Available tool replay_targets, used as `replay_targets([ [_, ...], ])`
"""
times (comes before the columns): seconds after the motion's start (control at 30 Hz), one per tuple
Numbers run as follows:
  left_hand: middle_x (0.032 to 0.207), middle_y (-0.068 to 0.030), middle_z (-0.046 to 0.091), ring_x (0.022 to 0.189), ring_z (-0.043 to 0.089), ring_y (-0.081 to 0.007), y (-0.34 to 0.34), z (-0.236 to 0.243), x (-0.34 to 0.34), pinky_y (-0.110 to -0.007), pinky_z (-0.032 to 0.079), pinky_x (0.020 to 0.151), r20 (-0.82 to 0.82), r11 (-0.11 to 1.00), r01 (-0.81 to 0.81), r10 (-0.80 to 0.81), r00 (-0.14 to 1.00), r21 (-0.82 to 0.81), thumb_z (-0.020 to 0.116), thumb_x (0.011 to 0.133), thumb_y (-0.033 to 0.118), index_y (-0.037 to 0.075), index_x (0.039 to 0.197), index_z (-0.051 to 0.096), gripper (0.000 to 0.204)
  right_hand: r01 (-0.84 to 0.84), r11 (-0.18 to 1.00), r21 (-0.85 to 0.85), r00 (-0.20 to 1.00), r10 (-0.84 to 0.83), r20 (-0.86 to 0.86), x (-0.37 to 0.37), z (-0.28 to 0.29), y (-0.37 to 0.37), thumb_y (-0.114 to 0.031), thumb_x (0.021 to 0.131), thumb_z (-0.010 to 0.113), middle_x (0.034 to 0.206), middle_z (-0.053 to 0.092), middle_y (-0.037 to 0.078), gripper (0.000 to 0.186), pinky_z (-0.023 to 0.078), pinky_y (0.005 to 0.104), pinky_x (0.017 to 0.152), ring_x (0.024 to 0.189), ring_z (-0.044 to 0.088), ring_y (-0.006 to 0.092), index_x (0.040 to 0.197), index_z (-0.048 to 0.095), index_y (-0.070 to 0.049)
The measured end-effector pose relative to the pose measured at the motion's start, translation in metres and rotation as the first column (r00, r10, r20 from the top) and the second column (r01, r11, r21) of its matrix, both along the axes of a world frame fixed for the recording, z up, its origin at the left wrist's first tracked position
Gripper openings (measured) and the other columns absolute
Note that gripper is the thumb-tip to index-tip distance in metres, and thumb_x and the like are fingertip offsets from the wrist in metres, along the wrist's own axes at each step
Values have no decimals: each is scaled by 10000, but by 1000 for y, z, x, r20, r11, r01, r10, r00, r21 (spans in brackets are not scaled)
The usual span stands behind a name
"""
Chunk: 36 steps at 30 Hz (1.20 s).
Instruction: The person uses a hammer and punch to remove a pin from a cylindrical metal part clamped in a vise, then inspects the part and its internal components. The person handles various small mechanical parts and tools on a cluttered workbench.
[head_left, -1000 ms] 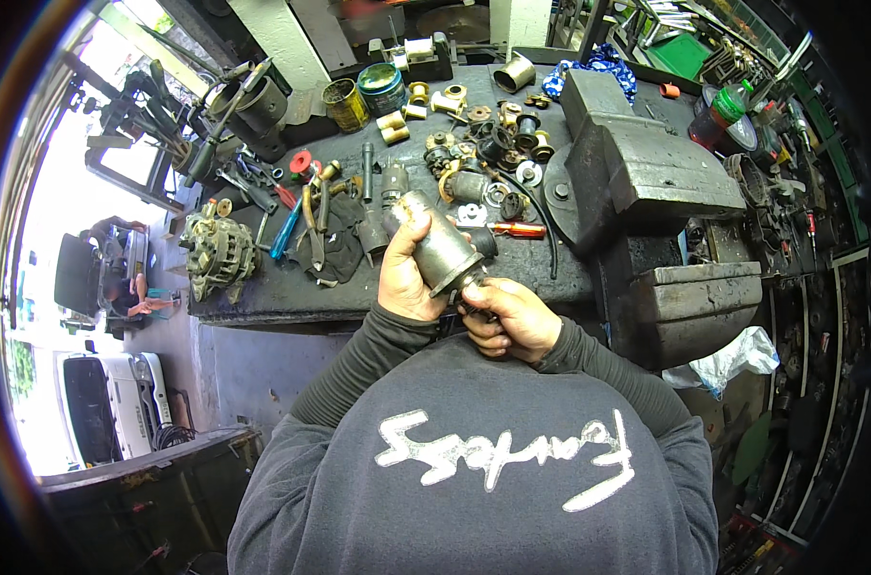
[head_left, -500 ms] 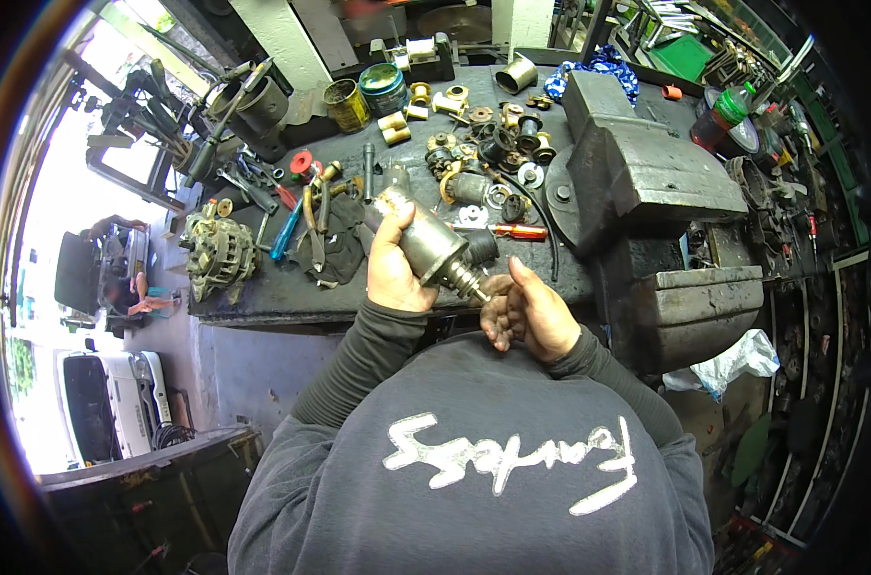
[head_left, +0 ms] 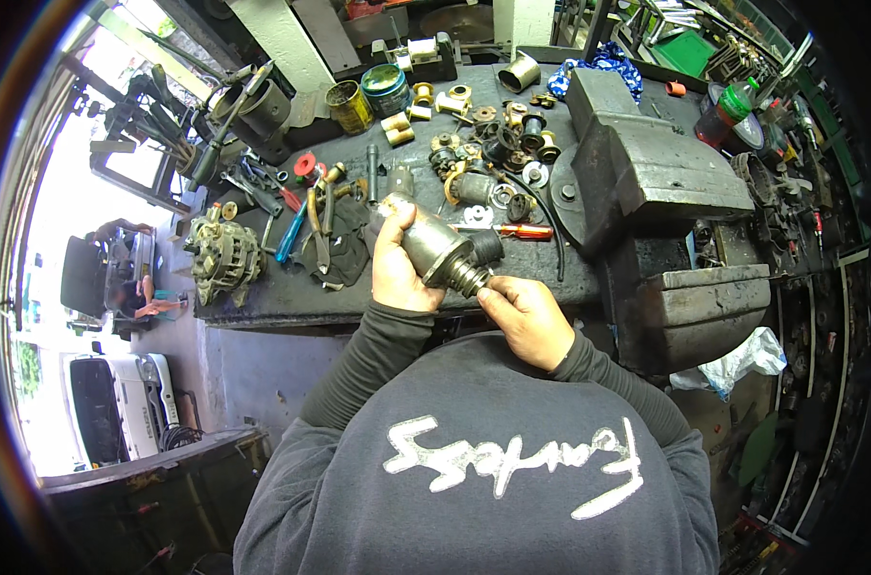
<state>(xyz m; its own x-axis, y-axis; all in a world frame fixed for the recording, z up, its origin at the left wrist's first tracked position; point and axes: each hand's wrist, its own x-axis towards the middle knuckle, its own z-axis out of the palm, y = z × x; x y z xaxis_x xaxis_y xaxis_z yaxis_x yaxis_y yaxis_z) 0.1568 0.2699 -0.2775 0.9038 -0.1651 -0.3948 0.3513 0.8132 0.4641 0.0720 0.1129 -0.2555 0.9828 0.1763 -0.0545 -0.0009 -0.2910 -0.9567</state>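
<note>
Head view showed our right grip [head_left: 531, 324] pinching, between thumb and fingers, the tip of a grooved, silvery metal shaft [head_left: 471, 279] that stuck out of a dull grey, worn metal cylinder [head_left: 433, 244]. Our left grip [head_left: 400, 273] was wrapped round the cylinder's body, thumb laid along its upper side. A moment earlier our right fingers had been loose and spread beside the shaft; now they had closed on its end, which, we judged, put both hands to work on one piece. We held the cylinder over the near part of the black-topped table [head_left: 574, 292], tilted so that the shaft pointed toward us and to our right. Our forearms, in dark grey sleeves, angled inward from either side of our chest. Just beyond lay a short black cylinder [head_left: 488, 248] and a red-handled screwdriver [head_left: 527, 232]; farther out stood a finned grey metal alternator [head_left: 226, 254] at left and a massive dark metal vise [head_left: 680, 182] at right.
</note>
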Motion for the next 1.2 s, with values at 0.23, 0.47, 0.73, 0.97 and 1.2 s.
replay_targets([
  [0.23,887,-165,575,783,611,-312,-5,7,2,-444,543,733,27,1000,22,-22,999,8,651,795,257,4,1096,424,454,51,991,126,998,-46,-38,-3,-3,1,-172,916,518,626,496,49,239,381,277,537,572,449,119,839,575,47],
  [0.47,879,-172,587,782,614,-317,-4,14,7,-444,540,735,57,999,18,-16,998,-27,639,802,252,-6,1039,471,388,75,972,222,993,-54,-101,-3,-2,1,-197,900,527,604,461,123,277,397,324,549,560,440,147,821,570,64],
  [0.73,971,-150,588,881,622,-276,4,34,-12,-407,529,793,487,970,43,-158,859,240,694,741,182,-17,1178,461,535,-107,948,301,971,165,-174,-7,-18,-8,-169,950,521,717,458,-35,154,369,206,552,620,400,40,1022,505,-34],
  [0.97,1066,-141,539,944,580,-211,4,51,-20,-334,490,810,865,666,-573,-470,175,478,855,567,133,-10,1203,406,792,-15,894,447,949,154,-276,-7,-29,-19,16,828,480,774,496,-4,443,413,204,587,666,472,62,1262,424,-54],
  [1.2,1021,-181,549,922,585,-272,5,58,-18,-393,491,796,831,701,-580,-552,-71,415,847,567,108,42,1194,364,794,-10,910,414,974,104,-204,-7,-34,-23,-21,824,476,803,501,-6,418,435,205,607,680,497,71,1241,449,-53],
])
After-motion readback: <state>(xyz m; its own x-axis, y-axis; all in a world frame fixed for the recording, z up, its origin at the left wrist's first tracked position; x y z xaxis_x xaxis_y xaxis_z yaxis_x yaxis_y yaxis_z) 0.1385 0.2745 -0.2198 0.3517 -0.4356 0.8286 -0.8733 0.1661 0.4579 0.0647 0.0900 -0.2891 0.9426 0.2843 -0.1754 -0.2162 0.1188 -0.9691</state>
